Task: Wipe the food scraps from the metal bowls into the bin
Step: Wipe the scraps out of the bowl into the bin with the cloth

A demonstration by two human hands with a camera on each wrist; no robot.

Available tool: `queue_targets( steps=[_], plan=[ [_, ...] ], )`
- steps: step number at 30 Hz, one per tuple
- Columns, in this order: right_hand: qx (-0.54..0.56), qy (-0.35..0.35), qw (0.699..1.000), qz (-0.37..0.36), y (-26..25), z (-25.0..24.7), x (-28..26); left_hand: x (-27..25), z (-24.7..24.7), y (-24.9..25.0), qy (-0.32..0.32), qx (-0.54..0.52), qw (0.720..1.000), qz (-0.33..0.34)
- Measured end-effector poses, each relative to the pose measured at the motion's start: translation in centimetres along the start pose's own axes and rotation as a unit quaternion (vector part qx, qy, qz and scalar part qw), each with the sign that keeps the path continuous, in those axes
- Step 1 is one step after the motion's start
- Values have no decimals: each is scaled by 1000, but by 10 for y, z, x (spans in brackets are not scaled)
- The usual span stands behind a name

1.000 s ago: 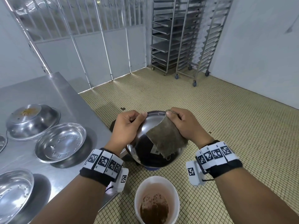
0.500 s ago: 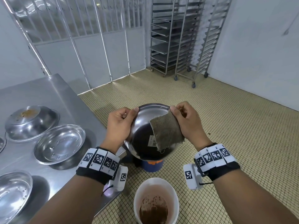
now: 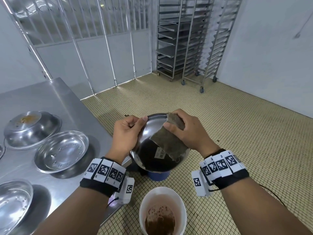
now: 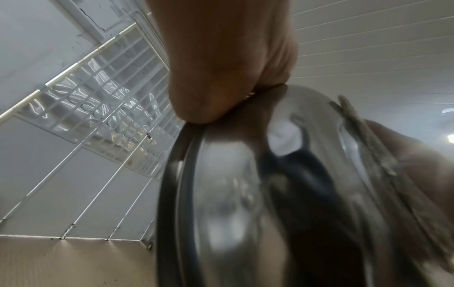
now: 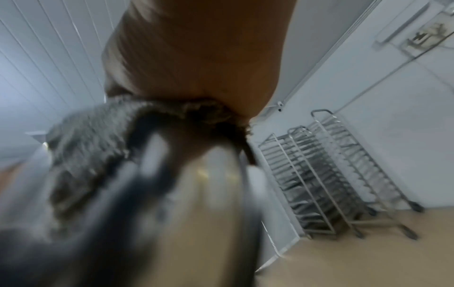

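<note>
tray racks (image 3: 191, 39) by wall.

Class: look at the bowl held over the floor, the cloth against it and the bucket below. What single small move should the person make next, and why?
Probably draw the cloth down the bowl toward its lower rim. The left hand holds the bowl tilted on edge, the right hand presses the cloth near the top rim, and the white bucket of brown scraps sits nearer the person, not directly beneath.
</note>
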State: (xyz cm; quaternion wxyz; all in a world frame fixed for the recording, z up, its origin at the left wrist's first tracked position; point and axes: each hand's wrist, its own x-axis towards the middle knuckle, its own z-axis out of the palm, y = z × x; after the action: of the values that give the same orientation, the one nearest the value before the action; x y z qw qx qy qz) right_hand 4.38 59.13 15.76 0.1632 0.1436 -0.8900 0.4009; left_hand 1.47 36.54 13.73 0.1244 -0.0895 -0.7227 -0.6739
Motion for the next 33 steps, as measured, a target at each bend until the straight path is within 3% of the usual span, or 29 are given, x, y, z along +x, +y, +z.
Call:
queue_targets(
  steps=[5, 9, 11, 16, 19, 22, 25, 30, 33],
  plan=[
    [69, 22, 996, 59, 16, 5, -10, 5, -9, -3, 31, 12, 999, 4],
    [-17, -10, 1000, 0, 4, 2, 6, -4, 2, 3, -20, 59, 998, 27],
    [-27, -9, 999, -15, 2, 1, 10, -4, 4, 6, -14, 50, 998, 23],
    [82, 40, 994, 64, 23, 7, -2, -4, -4, -3, 39, 6, 999, -4],
    [78, 48, 993, 68, 21, 3, -2, -7, -4, -8, 16, 56, 998, 13],
    [61, 44, 996, 39, 12, -7, 3, -5, -4, 2, -48, 115, 991, 45],
    [31, 24, 999, 8, 3, -7, 4, -1, -1, 15, -98, 113, 987, 59],
    [138, 1, 989, 61, 4, -5, -1, 3, 1, 13, -57, 92, 993, 54],
    [106, -19, 993, 51, 11, -5, -3, -4, 2, 13, -53, 79, 994, 45]
  ],
)
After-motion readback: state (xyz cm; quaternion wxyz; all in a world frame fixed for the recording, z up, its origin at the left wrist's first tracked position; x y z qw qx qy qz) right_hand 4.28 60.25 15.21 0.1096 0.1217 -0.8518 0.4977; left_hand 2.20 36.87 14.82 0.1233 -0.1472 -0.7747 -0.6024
